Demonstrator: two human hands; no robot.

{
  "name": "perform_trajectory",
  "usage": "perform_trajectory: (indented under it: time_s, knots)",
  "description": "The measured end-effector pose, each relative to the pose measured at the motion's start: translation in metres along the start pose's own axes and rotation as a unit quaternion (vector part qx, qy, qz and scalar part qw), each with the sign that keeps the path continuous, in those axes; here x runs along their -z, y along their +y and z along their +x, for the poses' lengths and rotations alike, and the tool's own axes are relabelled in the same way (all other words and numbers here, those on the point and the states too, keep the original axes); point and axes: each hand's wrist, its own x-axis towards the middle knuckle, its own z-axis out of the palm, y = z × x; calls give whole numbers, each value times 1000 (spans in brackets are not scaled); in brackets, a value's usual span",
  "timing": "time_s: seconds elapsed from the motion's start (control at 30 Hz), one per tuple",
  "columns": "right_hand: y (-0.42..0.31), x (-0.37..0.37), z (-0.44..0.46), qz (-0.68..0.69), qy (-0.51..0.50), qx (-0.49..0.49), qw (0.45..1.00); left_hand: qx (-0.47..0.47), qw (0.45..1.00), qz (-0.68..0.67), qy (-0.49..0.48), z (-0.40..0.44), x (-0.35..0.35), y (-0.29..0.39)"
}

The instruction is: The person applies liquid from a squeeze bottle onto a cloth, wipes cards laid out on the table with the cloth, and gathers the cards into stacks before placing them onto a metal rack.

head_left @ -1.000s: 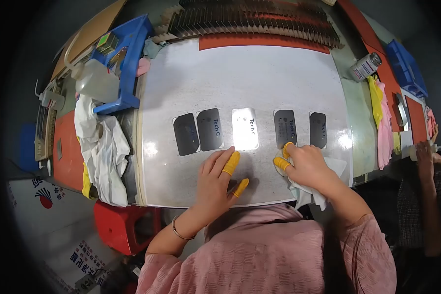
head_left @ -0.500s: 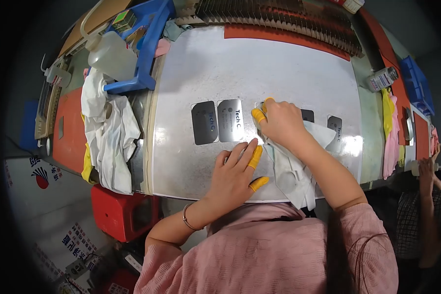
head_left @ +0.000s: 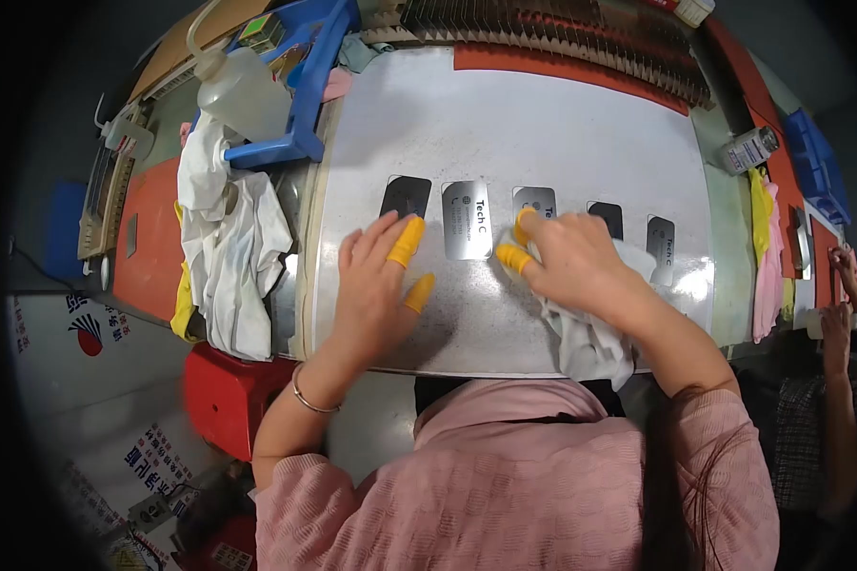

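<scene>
1. Centre stage, the silver card (head_left: 467, 233) marked "Tech C" lies on the white sheet (head_left: 552, 124), right between the two hands.
2. Just left of the silver card, here's the left hand (head_left: 371, 285): fingertips over the lower end of the dark card (head_left: 408, 193), long fingers close together, thumb spread well apart. Yellow covers (head_left: 406, 244) sit on one finger and the thumb; whether the tips press down, I can't tell.
3. Over to the right of the silver card, the right hand (head_left: 581, 257) has its covered thumb and forefinger at the lower part of the grey card (head_left: 533, 195), those two tips slightly apart.
4. Below and right of the silver card, the white cloth (head_left: 595, 347) bunches beneath that right hand; the hand itself hides whether other fingers clamp it.
5. Farther right of the silver card comes the black card (head_left: 609, 221), partly behind the right hand, then the end card (head_left: 660, 252).
6. Well beyond the silver card stands the rack (head_left: 562, 43) of upright plates.
</scene>
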Motion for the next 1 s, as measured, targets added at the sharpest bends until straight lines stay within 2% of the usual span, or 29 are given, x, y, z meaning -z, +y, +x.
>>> perform_trajectory:
  time_s: [0.07, 0.23, 0.27, 0.47, 0.57, 0.7, 0.77, 0.83, 0.87, 0.9, 0.97, 1.0]
  knots:
    - [-1, -3, 37, -2, 68, 11, 998, -28, 998, -58, -27, -14, -5, 21]
    - [-5, -30, 100, 0, 92, 5, 996, -8, 997, -48, -55, -22, -20, 31]
    - [-5, -33, 101, -8, 70, -3, 998, -9, 998, -45, -43, -23, -22, 31]
    - [-15, -50, 71, -5, 78, 9, 997, -6, 994, -100, -32, -21, -22, 25]
    - [-18, -57, 49, -7, 63, 25, 998, -9, 994, -101, -48, -3, -1, 4]
    - [-29, -59, 23, 9, 48, 19, 999, -67, 993, -56, -81, 44, 17, -46]
    - [-28, -61, 12, 31, 29, 53, 998, -83, 991, -40, -101, 49, 16, -55]
    - [-28, -53, 5, 22, -43, 53, 997, -59, 990, -32, -127, 47, 15, -55]
    - [-28, -45, 4, 13, -74, 61, 995, -71, 994, -35, -74, 41, 13, -50]
    - [-28, -37, 5, 5, -108, 71, 992, -21, 997, -31, -73, 33, 13, -45]
    - [-34, -21, 17, 8, -129, 73, 989, -10, 1000, -25, 16, 10, 10, -40]
    - [-37, -17, 27, 4, -62, 87, 994, -5, 1000, -21, 9, -6, 9, -37]
